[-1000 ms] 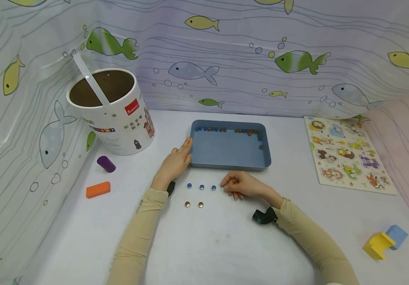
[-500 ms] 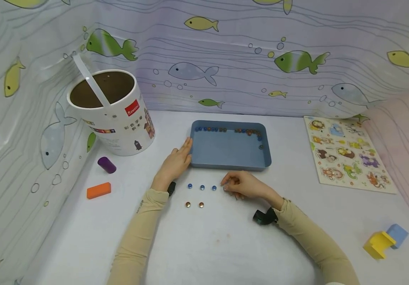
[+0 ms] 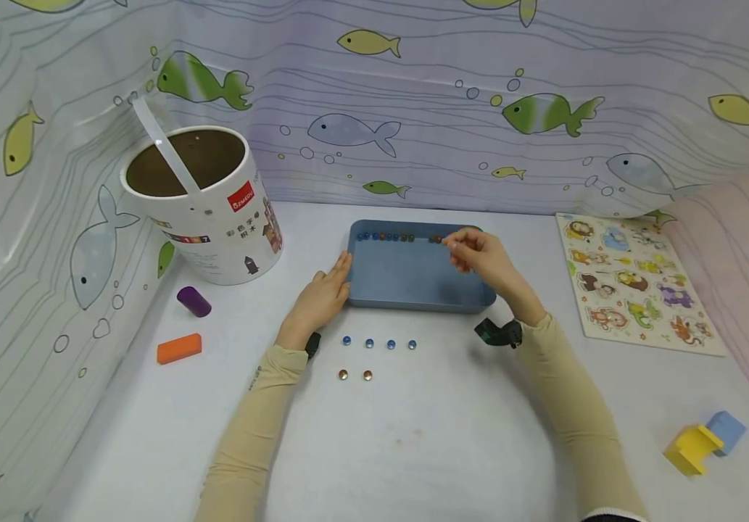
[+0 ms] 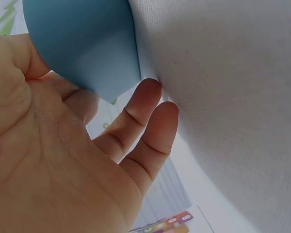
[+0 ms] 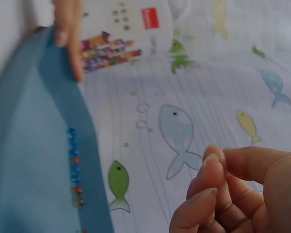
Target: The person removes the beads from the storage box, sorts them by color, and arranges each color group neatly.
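My left hand [image 3: 318, 301] rests against the left wall of a blue-grey tray [image 3: 407, 283], its fingers extended along the side. In the left wrist view, the fingertips [image 4: 162, 121] lie right by the tray's corner [image 4: 92, 48]. Over the tray's right half hovers my right hand [image 3: 481, 259], fingers loosely curled and thumb near the index tip, with nothing visible between them. Small glass marbles [image 3: 387, 237] line the tray's back wall; others at the right are hidden behind the hand. On the white table, several blue marbles [image 3: 391, 344] form a row, with two amber marbles [image 3: 367, 375] in front.
A white bucket [image 3: 230, 239] with a raised handle stands back left. Near it lie a purple cylinder [image 3: 194, 301] and an orange block [image 3: 179, 349]. At right are an animal puzzle board [image 3: 635, 283], a yellow block [image 3: 692, 451] and a blue block [image 3: 726, 433].
My right hand has moved from the blue row up and over the tray's right side. One more blue marble now shows at the row's right end. My left hand has stayed put.
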Tool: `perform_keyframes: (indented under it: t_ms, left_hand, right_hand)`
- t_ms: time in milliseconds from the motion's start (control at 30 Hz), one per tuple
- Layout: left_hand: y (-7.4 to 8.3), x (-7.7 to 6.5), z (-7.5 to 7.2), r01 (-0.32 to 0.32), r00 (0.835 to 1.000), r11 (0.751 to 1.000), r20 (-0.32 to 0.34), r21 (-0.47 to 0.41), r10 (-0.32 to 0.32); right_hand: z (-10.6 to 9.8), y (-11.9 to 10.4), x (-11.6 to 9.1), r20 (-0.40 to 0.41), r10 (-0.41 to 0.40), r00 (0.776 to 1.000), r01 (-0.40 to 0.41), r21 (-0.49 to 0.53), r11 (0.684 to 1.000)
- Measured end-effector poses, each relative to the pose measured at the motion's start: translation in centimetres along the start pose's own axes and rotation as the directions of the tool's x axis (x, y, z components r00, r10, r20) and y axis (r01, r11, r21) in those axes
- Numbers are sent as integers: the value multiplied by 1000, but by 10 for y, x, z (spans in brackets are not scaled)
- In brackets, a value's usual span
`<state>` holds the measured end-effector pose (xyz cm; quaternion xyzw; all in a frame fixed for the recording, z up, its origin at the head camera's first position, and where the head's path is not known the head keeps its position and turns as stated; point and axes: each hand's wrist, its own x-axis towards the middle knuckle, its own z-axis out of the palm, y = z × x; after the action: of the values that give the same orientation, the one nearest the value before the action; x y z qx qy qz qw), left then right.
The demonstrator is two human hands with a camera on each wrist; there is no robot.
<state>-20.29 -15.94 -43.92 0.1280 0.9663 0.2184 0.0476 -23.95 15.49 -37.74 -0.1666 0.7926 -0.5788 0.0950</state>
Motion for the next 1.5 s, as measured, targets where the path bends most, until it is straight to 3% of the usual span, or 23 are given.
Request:
perform_keyframes:
  t_ms: [167,367,733,1133,1333,1500]
  left_hand:
    - [-1,-1,1,2,1000,1000,-2,-2,-2]
    - [0,-2,2,-5,1000,1000,6,-8,5]
    - [2,-2,3,-1,1000,1000,8,-8,1]
    - [5,-3,-2,-6,1000,1000,0,6,6]
    - [4,-3,-2,-1,1000,1000,-1,4,1]
    - [2,-1,-2,4,1000,1000,-2,-3,-4]
  right_hand:
    - [-4,-5,29,-70,19,997,-13,82,997]
    - [5,2,54,-51,105,993,-97,131,987]
    - [31,33,95,-44,257,965,-244,200,949]
    - [36,52,104,-26,335,942,-329,121,936]
    - [44,54,106,-50,323,945,-325,-45,945]
    - [50,52,105,-94,317,944,-330,-178,927]
